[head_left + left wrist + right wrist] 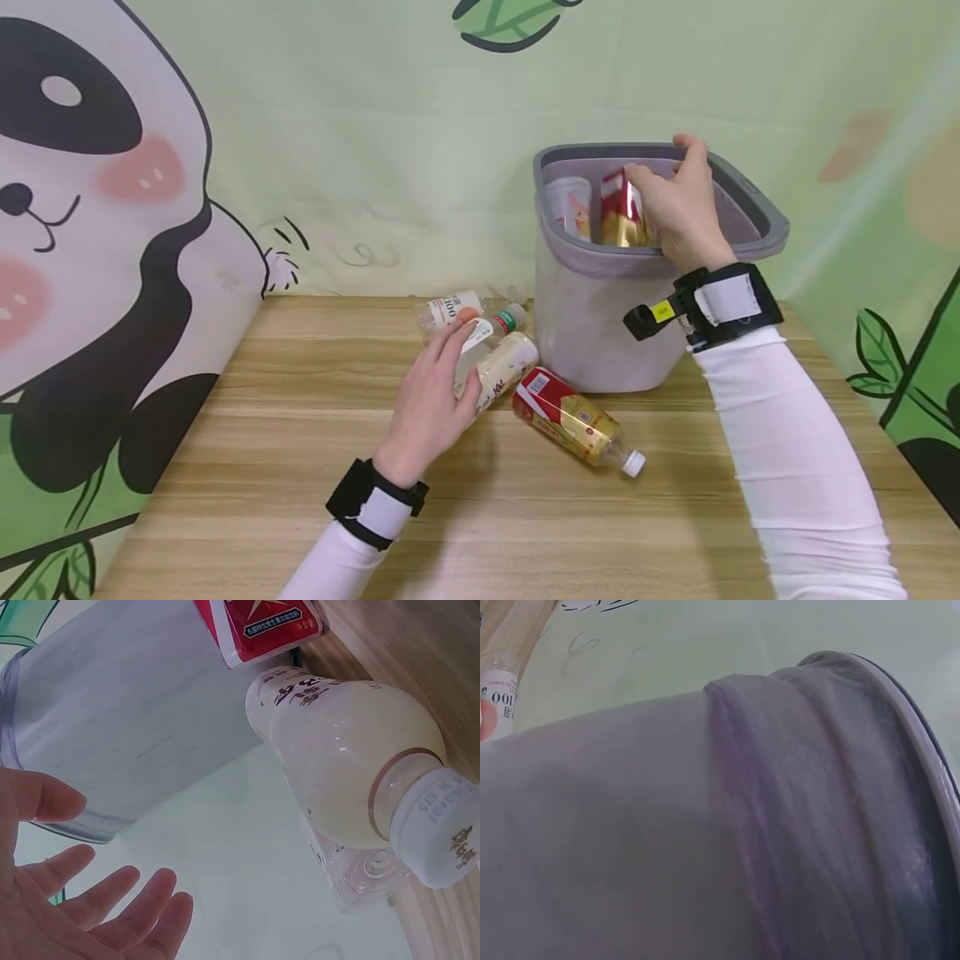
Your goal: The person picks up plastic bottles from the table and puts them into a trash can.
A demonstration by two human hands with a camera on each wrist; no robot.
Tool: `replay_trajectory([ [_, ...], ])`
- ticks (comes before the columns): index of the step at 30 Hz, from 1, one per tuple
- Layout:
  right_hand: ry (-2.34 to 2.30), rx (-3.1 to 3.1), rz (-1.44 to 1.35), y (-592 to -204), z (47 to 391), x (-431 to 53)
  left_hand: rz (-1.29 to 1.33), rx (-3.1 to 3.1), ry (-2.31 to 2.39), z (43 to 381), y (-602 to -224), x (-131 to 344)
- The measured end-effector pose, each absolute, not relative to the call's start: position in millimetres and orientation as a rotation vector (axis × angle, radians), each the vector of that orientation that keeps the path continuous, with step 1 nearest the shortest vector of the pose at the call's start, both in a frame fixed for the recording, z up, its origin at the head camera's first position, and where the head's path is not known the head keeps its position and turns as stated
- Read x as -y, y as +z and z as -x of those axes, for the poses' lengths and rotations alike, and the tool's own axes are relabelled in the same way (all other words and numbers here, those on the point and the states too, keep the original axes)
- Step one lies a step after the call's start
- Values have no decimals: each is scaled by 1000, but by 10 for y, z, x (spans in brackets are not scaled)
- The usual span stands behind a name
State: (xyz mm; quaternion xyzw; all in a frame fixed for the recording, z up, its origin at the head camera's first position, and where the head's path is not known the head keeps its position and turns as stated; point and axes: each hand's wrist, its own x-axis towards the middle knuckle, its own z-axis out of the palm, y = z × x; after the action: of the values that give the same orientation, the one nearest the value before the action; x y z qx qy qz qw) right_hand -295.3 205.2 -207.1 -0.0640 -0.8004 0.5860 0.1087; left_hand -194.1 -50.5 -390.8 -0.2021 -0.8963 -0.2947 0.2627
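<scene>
In the head view my right hand [686, 200] is over the mouth of a grey bin [607, 325], fingers spread. Just beside its fingers, inside the bin, is a red-and-gold drink container [621, 212]; whether they touch is unclear. My left hand [431, 400] hovers by several bottles with its fingers loosely extended, and the left wrist view shows nothing in it. Nearest to it lies a cream-coloured bottle [352, 757] with a white cap. Behind that are a clear bottle with a green cap [508, 318] and a clear labelled bottle [450, 308], both partly hidden.
A red-and-gold bottle [573, 421] with a white cap lies in front of the bin. Inside the bin stands a whitish cup-like container [572, 204]. A liner [795, 787] folds over the bin's rim. The wooden table [285, 433] meets a printed panda backdrop [375, 167].
</scene>
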Motion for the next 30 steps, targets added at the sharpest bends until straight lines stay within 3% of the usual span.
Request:
replay_trajectory([
  [12,1470,2369,6,-2144,2896,-2014,521,2456,-780,1917,-3921,515],
  [20,1038,2316,-177,-2185,2818,-1921,524,2454,-786,1913,-3935,530],
  [30,936,2210,-384,-2244,2567,-1807,496,2442,-803,1905,-3949,539],
])
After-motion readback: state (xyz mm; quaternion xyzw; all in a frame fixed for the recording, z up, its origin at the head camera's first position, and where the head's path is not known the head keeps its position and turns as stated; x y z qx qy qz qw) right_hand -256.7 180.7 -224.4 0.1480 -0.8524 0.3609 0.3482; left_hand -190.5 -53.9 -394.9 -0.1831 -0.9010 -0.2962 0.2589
